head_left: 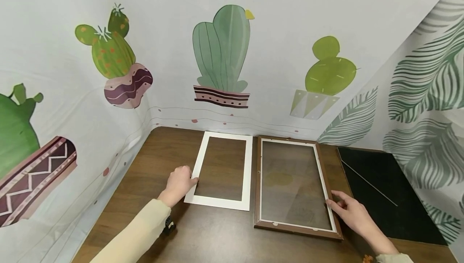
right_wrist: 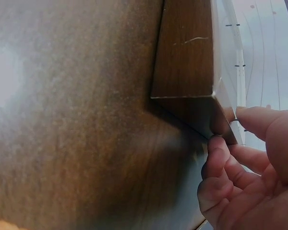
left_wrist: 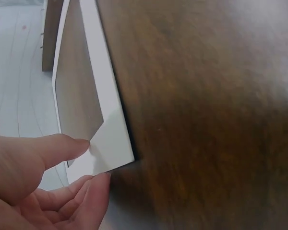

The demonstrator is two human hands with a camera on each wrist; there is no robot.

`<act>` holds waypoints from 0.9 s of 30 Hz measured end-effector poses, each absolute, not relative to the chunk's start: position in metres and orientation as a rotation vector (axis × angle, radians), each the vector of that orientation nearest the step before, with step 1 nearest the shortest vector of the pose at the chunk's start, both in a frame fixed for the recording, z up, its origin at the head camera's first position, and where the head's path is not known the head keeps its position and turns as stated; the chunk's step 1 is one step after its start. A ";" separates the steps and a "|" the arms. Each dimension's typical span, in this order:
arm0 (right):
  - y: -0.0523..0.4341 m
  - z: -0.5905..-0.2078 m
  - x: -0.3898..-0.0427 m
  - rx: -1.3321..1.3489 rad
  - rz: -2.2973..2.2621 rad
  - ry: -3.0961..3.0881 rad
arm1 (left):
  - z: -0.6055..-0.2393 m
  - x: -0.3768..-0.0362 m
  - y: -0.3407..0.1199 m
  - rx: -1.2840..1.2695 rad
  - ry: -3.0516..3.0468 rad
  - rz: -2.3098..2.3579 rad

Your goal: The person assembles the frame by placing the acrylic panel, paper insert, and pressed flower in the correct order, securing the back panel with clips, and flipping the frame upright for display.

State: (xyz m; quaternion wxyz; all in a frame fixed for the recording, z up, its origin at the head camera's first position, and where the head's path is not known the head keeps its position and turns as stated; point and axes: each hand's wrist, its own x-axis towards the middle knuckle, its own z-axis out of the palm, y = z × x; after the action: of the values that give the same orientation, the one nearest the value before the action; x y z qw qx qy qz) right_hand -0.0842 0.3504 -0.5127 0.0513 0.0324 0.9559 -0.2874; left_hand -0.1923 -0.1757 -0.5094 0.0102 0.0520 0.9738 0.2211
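Observation:
On the left, a white picture mat (head_left: 217, 203) with a rectangular opening lies over the brown table. My left hand (head_left: 179, 184) pinches its left border near the lower corner, thumb on top and fingers below, as the left wrist view shows on the mat (left_wrist: 113, 139). To its right lies a brown wooden picture frame (head_left: 297, 230), with a white inner border and a clear pane (head_left: 293, 166). My right hand (head_left: 353, 214) holds the frame's right side, thumb over the edge and curled fingers against the outer side of the frame (right_wrist: 187, 57).
A black backing board (head_left: 402, 218) lies at the right, with a thin light rod (head_left: 369, 183) across it. Behind the table (head_left: 210, 239) hangs a white cloth (head_left: 275, 53) printed with cacti and leaves. The mat and frame lie side by side with a narrow gap.

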 end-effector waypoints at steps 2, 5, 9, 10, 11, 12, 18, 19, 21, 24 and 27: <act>0.350 -0.513 -0.084 0.103 -0.874 2.909 | -0.512 -0.194 -0.178 0.146 3.022 0.698; 0.350 -0.513 -0.084 0.104 -0.876 2.905 | -0.512 -0.195 -0.182 0.113 3.001 0.710; 0.349 -0.512 -0.085 0.105 -0.873 2.905 | -0.511 -0.195 -0.184 0.044 2.953 0.758; 0.349 -0.512 -0.085 0.106 -0.873 2.905 | -0.511 -0.195 -0.185 0.034 2.941 0.767; 0.349 -0.512 -0.085 0.108 -0.871 2.905 | -0.510 -0.196 -0.185 0.025 2.932 0.773; 0.349 -0.512 -0.085 0.110 -0.872 2.904 | -0.510 -0.196 -0.185 0.020 2.926 0.779; 0.350 -0.513 -0.084 0.115 -0.880 2.905 | -0.509 -0.196 -0.187 -0.041 2.807 0.960; 0.350 -0.513 -0.084 0.115 -0.880 2.905 | -0.509 -0.196 -0.188 -0.063 2.768 1.011; 0.349 -0.513 -0.084 0.117 -0.878 2.904 | -0.511 -0.196 -0.191 -0.090 2.705 1.092; 0.349 -0.513 -0.084 0.116 -0.878 2.904 | -0.514 -0.197 -0.195 -0.097 2.642 1.191; 0.349 -0.512 -0.085 0.117 -0.875 2.905 | -0.516 -0.196 -0.199 -0.071 2.597 1.293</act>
State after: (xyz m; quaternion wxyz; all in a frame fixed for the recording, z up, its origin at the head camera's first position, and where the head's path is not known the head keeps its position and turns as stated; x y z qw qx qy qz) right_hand -0.0846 0.3493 -0.5125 0.0527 0.0385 0.9555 -0.2878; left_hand -0.1965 -0.1990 -0.5157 0.1196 -0.0241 0.8885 0.4423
